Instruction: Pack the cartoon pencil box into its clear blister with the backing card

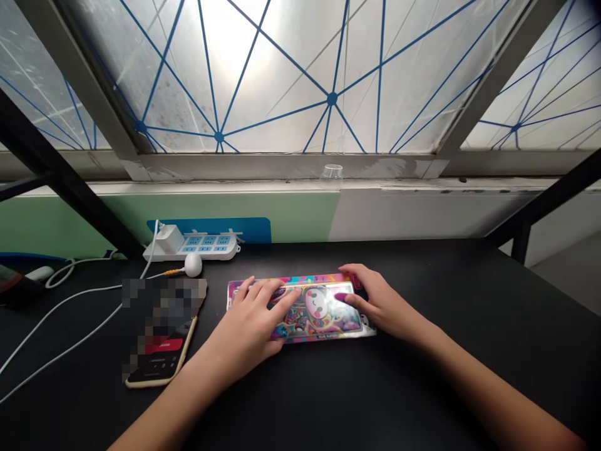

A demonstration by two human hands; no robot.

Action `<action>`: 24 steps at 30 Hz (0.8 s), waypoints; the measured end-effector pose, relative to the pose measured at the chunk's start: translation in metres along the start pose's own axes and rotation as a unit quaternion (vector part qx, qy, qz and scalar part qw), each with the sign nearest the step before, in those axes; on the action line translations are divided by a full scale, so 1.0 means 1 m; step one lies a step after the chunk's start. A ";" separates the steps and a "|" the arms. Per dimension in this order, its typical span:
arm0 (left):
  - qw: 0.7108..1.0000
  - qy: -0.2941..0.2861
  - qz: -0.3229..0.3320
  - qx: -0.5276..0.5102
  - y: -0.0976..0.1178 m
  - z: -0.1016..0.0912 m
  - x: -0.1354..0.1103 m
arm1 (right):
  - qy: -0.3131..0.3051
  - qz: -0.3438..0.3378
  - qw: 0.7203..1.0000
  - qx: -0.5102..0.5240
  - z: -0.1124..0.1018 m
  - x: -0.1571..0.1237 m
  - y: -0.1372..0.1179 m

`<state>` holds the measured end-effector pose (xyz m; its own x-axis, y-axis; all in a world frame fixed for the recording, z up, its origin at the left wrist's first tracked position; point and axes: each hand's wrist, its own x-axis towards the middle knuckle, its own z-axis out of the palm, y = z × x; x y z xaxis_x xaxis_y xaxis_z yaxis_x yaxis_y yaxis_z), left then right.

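A flat, shiny cartoon-printed package [319, 307] in pink, blue and yellow lies on the black tabletop, with a round white smiling figure on its face. My left hand [258, 310] rests on its left part, palm down and fingers spread. At the right end, my right hand [373, 297] grips the package, the thumb on top and the fingers over the far right corner. Something dark red shows beneath those fingers; I cannot make out what it is. Both hands cover parts of the print.
Left of my left hand lies a phone [162, 351] in a pale case, partly pixelated. Behind it stand a white power strip [211, 246] with a plugged-in adapter and a small white round device [193, 265]. White cables [70, 308] cross the left side. A clear cup [333, 171] sits on the windowsill.
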<state>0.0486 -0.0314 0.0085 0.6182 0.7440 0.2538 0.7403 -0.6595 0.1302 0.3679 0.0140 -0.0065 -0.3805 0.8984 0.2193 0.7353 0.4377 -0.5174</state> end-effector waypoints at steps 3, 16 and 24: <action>0.998 0.041 0.024 0.049 0.000 0.000 -0.001 | 0.040 0.036 0.998 0.040 -0.001 -0.008 0.005; 0.985 0.153 -0.035 0.072 -0.002 -0.013 -0.001 | 0.115 0.021 0.986 0.119 -0.012 -0.019 -0.006; 0.992 0.098 -0.009 0.076 0.000 -0.016 -0.004 | 0.073 -0.107 0.991 0.039 -0.013 -0.025 -0.017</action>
<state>0.0420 -0.0365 0.0230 0.5525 0.7098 0.4370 0.7908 -0.6120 -0.0060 0.3725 -0.0157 0.0078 -0.4332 0.7839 0.4447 0.5999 0.6190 -0.5069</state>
